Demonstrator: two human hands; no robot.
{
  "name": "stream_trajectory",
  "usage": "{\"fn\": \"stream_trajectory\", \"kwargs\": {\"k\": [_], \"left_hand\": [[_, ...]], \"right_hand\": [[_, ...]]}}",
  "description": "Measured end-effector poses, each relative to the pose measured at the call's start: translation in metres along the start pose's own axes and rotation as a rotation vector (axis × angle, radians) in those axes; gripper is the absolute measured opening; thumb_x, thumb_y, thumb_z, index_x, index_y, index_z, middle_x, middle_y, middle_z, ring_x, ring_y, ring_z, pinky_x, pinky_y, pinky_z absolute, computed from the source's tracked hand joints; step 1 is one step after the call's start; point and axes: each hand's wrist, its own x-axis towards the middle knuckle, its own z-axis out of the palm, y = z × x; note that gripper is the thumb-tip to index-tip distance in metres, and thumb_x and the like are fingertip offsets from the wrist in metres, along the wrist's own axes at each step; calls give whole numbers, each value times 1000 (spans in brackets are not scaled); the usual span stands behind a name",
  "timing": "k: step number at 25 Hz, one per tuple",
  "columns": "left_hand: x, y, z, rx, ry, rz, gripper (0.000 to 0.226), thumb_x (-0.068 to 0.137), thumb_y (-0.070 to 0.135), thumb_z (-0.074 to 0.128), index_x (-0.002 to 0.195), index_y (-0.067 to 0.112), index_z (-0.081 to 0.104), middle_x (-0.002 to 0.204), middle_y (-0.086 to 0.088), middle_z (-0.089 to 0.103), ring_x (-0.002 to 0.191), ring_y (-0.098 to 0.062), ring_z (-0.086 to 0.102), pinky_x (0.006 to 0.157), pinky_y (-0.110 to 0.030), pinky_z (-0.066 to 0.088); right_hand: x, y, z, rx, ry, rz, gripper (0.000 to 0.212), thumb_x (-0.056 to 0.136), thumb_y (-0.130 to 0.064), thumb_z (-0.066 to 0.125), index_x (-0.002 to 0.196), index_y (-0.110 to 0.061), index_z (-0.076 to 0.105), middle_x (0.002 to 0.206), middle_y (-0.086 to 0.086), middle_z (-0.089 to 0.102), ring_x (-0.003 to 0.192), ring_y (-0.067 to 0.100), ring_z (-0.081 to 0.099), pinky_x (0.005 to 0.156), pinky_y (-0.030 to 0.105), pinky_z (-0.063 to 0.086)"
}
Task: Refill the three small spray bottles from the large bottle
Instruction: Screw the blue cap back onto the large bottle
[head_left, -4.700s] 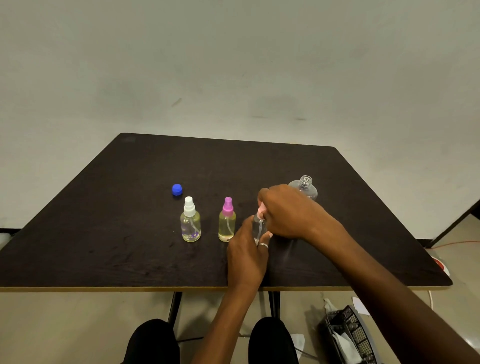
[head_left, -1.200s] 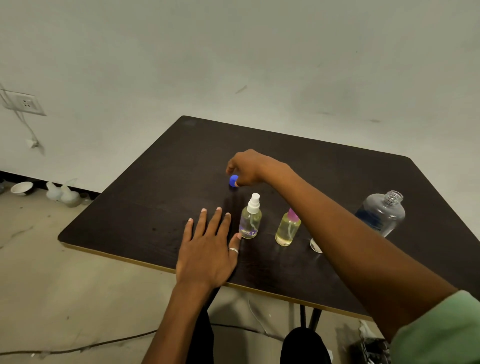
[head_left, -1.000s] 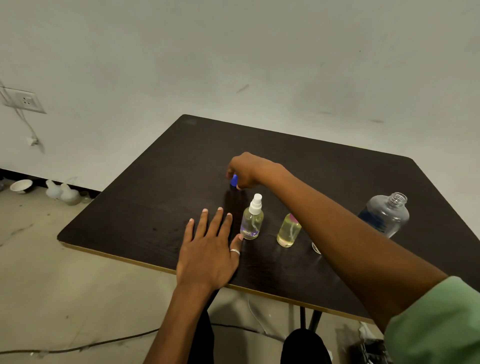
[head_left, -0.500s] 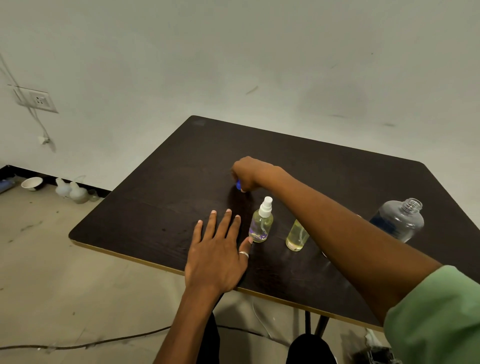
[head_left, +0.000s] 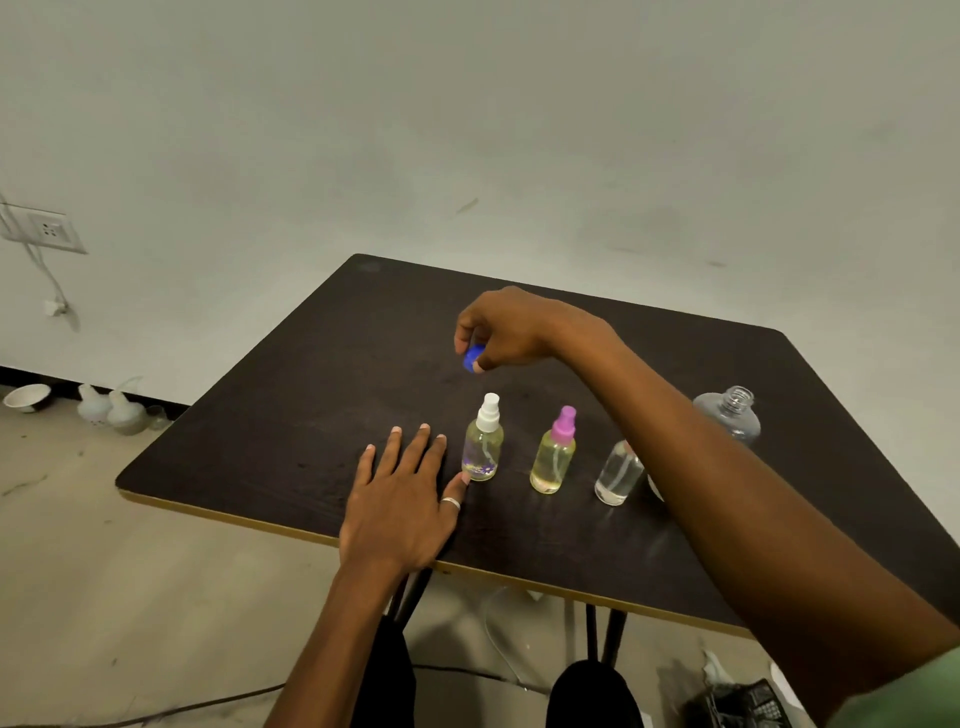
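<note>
Three small spray bottles stand in a row on the dark table (head_left: 291, 415): a white-capped one (head_left: 483, 441), a pink-capped one (head_left: 555, 452), and a clear one (head_left: 617, 470) whose top is hidden behind my right forearm. Behind them, my right hand (head_left: 511, 330) pinches the blue cap (head_left: 472, 358) just above the table. My left hand (head_left: 405, 499) lies flat on the table, its thumb tip touching the base of the white-capped bottle. The large clear bottle (head_left: 730, 415) stands uncapped at the right, partly behind my arm.
The table's near edge runs under my left wrist. On the floor at the left are a bowl (head_left: 26, 397) and small white containers (head_left: 109, 413). A wall socket (head_left: 47, 228) with a cable is at the far left. A black basket (head_left: 748, 701) sits on the floor at the right.
My right hand reached past the spray bottles, closed on the blue cap and has lifted it slightly off the table. My left hand moved from the third bottle to lie flat.
</note>
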Motion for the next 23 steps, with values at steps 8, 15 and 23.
{"fn": "stream_trajectory", "kwargs": {"k": [8,15,23], "left_hand": [[-7,6,-22,-382,127,-115,47,96,44,53,136,19,53,142,-2,54,133,-22,46,106,-42,41],[-16,125,-81,-665,514,138,27,97,38,56,116,23,67,107,9,69,93,-1,61,76,-15,50],[21,225,-63,-562,208,164,66,87,62,57,143,30,42,144,3,50,133,-16,45,100,-36,45]], "right_hand": [[-106,26,-47,39,127,64,24,81,-19,73,103,-26,69,95,-9,66,86,8,61,66,17,42],[-155,45,-62,38,176,108,23,82,-20,72,103,-27,69,98,-8,69,88,8,63,77,24,50],[-192,76,-69,1,196,210,24,81,-17,73,101,-29,68,100,-7,67,85,9,62,75,25,46]]}}
